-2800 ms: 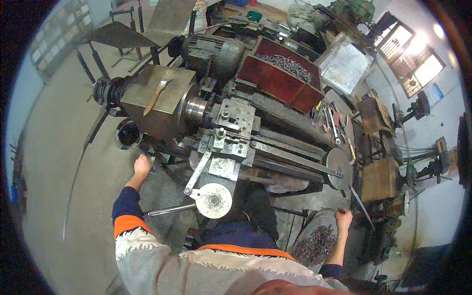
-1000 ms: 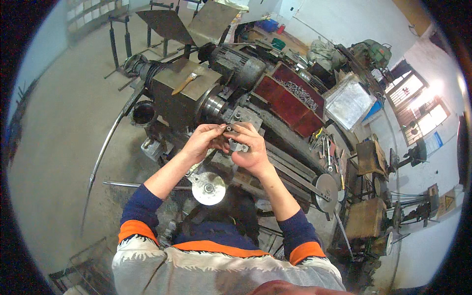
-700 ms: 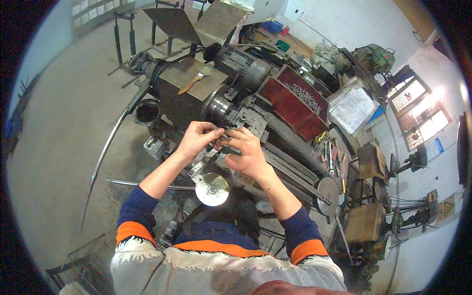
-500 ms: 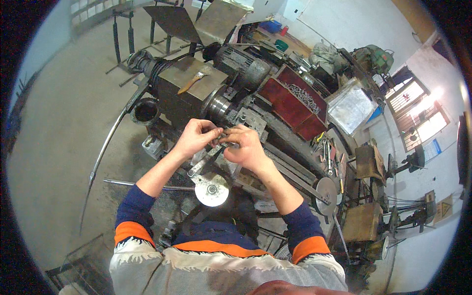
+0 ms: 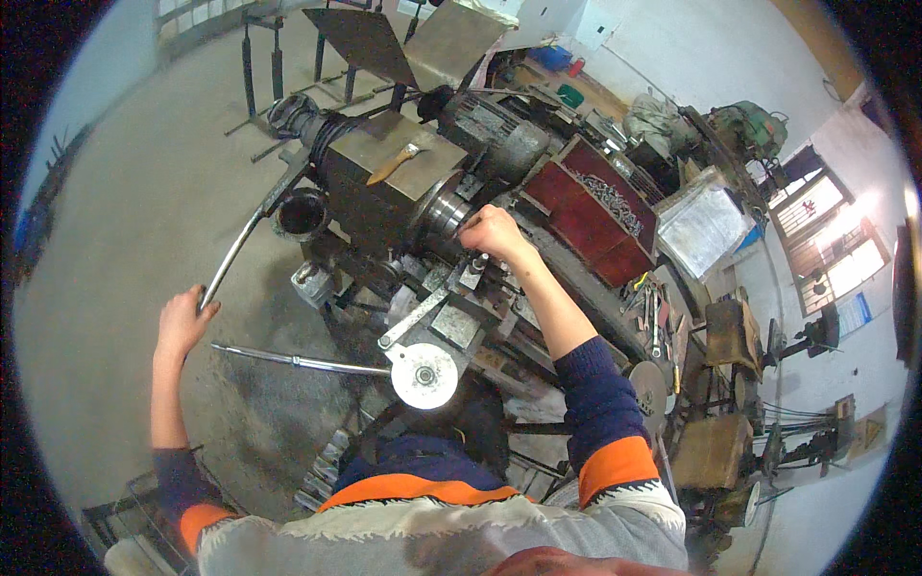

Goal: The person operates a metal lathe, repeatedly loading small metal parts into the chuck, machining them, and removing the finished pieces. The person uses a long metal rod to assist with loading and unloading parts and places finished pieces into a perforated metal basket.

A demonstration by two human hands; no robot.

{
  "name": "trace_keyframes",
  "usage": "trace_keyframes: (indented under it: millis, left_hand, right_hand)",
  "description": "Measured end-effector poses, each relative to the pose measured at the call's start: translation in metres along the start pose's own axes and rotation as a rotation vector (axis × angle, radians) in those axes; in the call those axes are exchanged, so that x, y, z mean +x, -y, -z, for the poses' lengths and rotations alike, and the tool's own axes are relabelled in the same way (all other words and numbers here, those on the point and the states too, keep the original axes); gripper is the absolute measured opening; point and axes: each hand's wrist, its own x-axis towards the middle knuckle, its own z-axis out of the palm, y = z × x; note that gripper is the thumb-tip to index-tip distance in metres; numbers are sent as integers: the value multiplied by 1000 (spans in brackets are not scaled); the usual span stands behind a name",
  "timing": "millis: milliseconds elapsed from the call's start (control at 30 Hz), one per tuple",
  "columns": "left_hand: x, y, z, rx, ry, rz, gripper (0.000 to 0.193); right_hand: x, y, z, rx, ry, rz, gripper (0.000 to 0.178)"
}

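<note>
Head view: left hand (image 5: 182, 322) on the lever (image 5: 235, 254), right hand (image 5: 492, 233) at the spindle (image 5: 445, 213).
Nearest me, the white disc (image 5: 424, 376) and its steel bar (image 5: 298, 361) are untouched. Out left, my left fingers wrap the lever's lower end; its upper end runs toward the headstock's (image 5: 375, 206) left side. Further in, my right hand is curled at the spindle's right end, just beyond the tool post (image 5: 471, 278); what it pinches, if anything, I can't tell. I'd line the right fingertips up with the spindle, work the lever smoothly and mind the knuckles near the tool post. Beyond, a brush (image 5: 394, 165) lies on the headstock's top, handle at the near edge; farther, metal pieces (image 5: 610, 202) fill the red bin (image 5: 576, 213).
</note>
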Motion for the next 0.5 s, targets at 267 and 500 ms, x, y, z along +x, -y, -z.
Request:
trace_keyframes:
  millis: [267, 500]
  left_hand:
    - [16, 28, -33, 228, -101, 49, 16]
    - [135, 153, -11, 451, -170, 197, 12]
  right_hand:
    - [9, 12, -7, -322, -71, 73, 28]
    - [15, 10, -12, -289, -103, 53, 27]
